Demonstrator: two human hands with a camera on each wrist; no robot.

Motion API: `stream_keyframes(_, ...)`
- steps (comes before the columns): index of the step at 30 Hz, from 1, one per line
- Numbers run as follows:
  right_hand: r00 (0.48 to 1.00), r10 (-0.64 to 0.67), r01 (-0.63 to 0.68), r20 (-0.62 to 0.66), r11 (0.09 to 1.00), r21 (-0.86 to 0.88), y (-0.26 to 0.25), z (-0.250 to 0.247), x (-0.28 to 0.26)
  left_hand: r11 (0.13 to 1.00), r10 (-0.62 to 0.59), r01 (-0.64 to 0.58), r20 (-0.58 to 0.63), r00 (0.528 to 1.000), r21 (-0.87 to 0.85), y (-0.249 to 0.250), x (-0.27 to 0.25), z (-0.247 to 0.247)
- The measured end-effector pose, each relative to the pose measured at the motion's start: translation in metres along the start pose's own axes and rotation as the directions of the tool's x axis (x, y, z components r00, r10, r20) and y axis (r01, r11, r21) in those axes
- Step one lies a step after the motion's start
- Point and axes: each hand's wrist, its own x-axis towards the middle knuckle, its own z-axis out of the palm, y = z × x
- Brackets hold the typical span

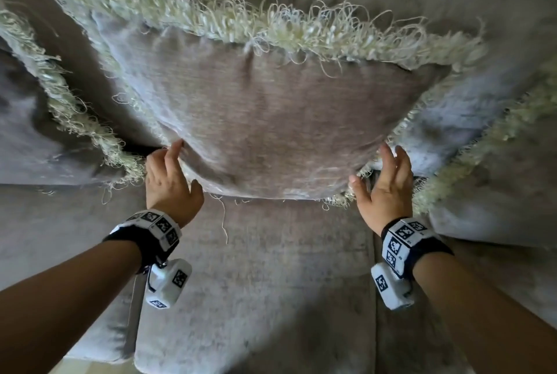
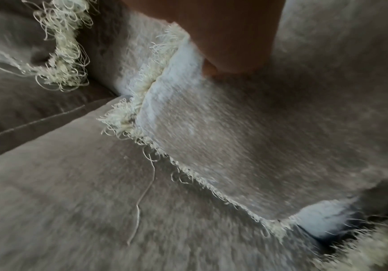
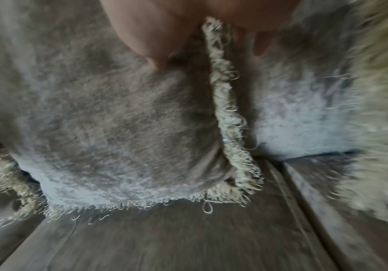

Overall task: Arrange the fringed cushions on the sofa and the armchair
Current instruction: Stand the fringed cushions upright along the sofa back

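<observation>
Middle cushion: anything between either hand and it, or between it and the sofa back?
Nothing visible. The left hand and right hand already touch the lower corners of the middle cushion, which stands on the sofa seat. Fringed cushions flank it left and right, beside its edges.

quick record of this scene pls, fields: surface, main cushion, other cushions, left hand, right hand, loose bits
surface: grey sofa seat
main cushion: middle fringed cushion, standing on the seat, leaning on the backrest
other cushions: left cushion and right cushion, one on each side
left hand: left hand at the lower left corner, fingers straight, no grip
right hand: right hand at the lower right corner, fingers straight, no grip
loose bits: loose thread hanging from the bottom fringe
</observation>
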Motion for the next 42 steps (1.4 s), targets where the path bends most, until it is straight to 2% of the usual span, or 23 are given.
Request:
stream_keyframes(2,1.000,-0.025,0.026,-0.013,0.999,0.027,0.011,-0.013,-0.008,0.998,0.052,-0.053,-0.017,0.998,-0.025,0.011,-0.011,-0.003)
stream_keyframes(3,1.000,-0.020,0.020,-0.002,0.999,0.043,0.015,-0.021,-0.013,0.995,0.093,-0.093,0.014,0.996,-0.033,0.016,-0.016,-0.004)
stream_keyframes(5,0.997,0.040,-0.045,0.066,0.996,0.075,0.022,-0.036,-0.021,0.991,0.135,-0.133,0.132,0.982,-0.027,0.031,-0.023,-0.008)
stream_keyframes(8,0.982,0.085,-0.100,0.171,0.992,0.082,0.027,-0.063,-0.034,0.991,0.120,-0.133,0.308,0.944,0.021,0.064,-0.034,-0.017)
stream_keyframes(13,0.959,0.083,-0.140,0.271,0.971,0.196,0.022,-0.143,-0.061,0.987,0.162,-0.150,0.495,0.854,-0.064,0.161,-0.055,-0.050)
stream_keyframes(16,0.963,0.068,-0.131,0.259,0.963,0.234,0.016,-0.193,-0.076,0.985,0.170,-0.148,0.562,0.809,-0.085,0.224,-0.069,-0.073)
stream_keyframes(21,0.975,0.010,-0.070,0.221,0.962,0.265,0.006,-0.283,-0.089,0.966,0.237,-0.252,0.583,0.777,-0.057,0.322,-0.086,-0.117)
stream_keyframes(25,0.987,0.017,-0.062,0.157,0.956,0.287,0.011,-0.337,-0.099,0.967,0.252,-0.231,0.524,0.814,-0.106,0.383,-0.103,-0.143)
stream_keyframes(28,0.990,0.022,-0.057,0.138,0.965,0.255,0.022,-0.364,-0.098,0.964,0.264,-0.227,0.511,0.818,-0.135,0.412,-0.113,-0.147)
stream_keyframes(32,0.991,0.014,-0.039,0.129,0.981,0.189,0.037,-0.393,-0.083,0.956,0.290,-0.265,0.516,0.806,-0.123,0.438,-0.108,-0.133)
stream_keyframes(38,0.993,0.091,-0.097,0.069,0.991,0.096,0.080,-0.435,-0.062,0.929,0.362,-0.336,0.552,0.751,-0.153,0.489,-0.090,-0.088)
stream_keyframes(42,0.983,0.177,-0.181,0.051,0.978,0.099,0.128,-0.446,-0.060,0.929,0.370,-0.299,0.587,0.720,-0.219,0.511,-0.096,-0.048)
